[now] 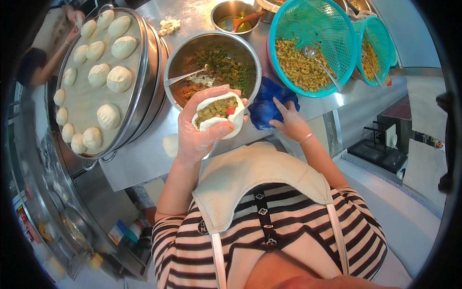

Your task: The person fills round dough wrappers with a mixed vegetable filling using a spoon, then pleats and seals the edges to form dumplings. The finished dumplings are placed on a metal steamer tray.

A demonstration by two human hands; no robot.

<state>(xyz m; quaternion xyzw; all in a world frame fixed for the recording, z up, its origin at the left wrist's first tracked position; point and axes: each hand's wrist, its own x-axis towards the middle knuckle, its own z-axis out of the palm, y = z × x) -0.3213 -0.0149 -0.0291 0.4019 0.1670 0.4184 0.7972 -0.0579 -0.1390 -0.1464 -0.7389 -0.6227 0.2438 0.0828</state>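
Note:
In my left hand lies a folded round of white dough, curled around a chopped green filling with a red piece in it. My right hand has its fingers spread and touches a crumpled blue cloth or plastic on the table. Behind the dough stands a steel bowl of chopped vegetable filling with a spoon in it. A flat round of dough rests on the steel table, left of my left wrist.
A round steamer tray with several filled buns stands at left. Turquoise colanders of chopped filling, with spoons, are at right. A steel pot of yellow liquid holds a brush. Another person works at far left.

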